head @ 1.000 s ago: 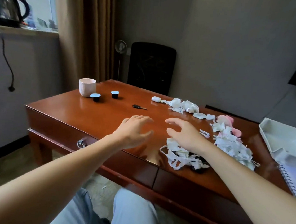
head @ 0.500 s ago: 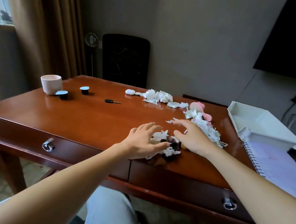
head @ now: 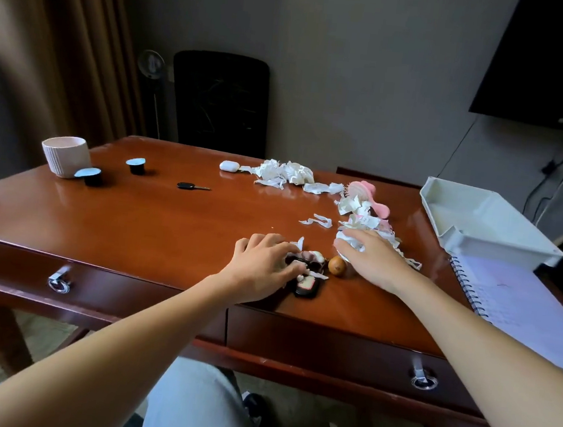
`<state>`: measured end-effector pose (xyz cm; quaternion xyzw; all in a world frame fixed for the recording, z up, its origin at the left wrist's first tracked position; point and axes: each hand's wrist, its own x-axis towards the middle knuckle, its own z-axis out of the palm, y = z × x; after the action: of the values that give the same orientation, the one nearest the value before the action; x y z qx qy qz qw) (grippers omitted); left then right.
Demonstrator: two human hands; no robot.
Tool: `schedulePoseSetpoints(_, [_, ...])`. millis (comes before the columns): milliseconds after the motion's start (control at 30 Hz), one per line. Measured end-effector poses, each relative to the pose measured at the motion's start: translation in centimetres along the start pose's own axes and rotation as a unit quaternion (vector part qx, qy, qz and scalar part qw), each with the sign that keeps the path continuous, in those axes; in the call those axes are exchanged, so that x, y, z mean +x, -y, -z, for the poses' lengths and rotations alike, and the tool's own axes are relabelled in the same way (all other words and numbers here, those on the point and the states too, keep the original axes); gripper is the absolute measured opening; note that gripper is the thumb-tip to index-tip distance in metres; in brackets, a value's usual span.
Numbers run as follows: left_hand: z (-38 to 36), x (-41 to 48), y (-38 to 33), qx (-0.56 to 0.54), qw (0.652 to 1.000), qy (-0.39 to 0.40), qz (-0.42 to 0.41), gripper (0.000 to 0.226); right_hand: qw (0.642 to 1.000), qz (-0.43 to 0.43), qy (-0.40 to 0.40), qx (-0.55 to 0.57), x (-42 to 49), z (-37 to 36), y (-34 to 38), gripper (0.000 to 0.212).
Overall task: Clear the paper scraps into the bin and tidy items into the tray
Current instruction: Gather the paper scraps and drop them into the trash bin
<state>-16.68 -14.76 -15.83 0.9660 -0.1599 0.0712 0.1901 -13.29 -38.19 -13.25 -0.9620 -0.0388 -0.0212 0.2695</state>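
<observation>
The glossy reddish-brown wooden desk [head: 141, 230] carries everything; its left half is mostly bare, giving free room to sweep or slide. At the far right sits the pale grey plastic tray [head: 497, 241], unfilled, touching a spiral-bound notebook [head: 519, 298] that overhangs the near-right edge. No bin is in view.

Torn white paper scraps [head: 287, 174] trail from the far middle toward the right, round a pink hairbrush [head: 365, 190]. The right hand [head: 372, 260] lies over the nearest scraps, fingers curled shut round a white wad. The left hand [head: 261, 263], fingers spread and bent, presses on a small dark item with scraps, close to the near edge; a brown nut-like ball [head: 337, 265] lies between the hands.

Gathering scraps seems the step in hand. Next probably calls for bunching them without knocking the ball or dark item off the near edge.
</observation>
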Motion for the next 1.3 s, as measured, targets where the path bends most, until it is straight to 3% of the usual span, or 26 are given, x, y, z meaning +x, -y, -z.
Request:
schedulePoseSetpoints(300, [0.0,0.8,0.9,-0.006,1.000,-0.023,-0.008,0.026,0.993,0.056,-0.072,-0.077,1.1,0.3,-1.3,0.029])
schedulePoseSetpoints(500, [0.2,1.8,0.6,0.004,0.999,-0.033,0.010,0.020,0.980,0.071,-0.103,-0.152,1.1,0.6,-1.6,0.040])
schedulePoseSetpoints(700, [0.5,3.2,0.9,-0.013,0.999,-0.024,0.023,0.011,0.992,0.021,-0.025,-0.124,1.3,0.2,-2.7,0.058])
schedulePoseSetpoints(900, [0.4,3.7,1.3,-0.030,0.998,-0.053,0.006,0.012,0.988,0.062,-0.074,-0.120,1.1,-0.3,-2.9,0.042])
schedulePoseSetpoints(1300, [2.1,4.9,1.6,-0.026,0.996,-0.088,-0.002,0.018,0.991,0.096,-0.094,-0.028,1.9,1.0,0.2,0.036])
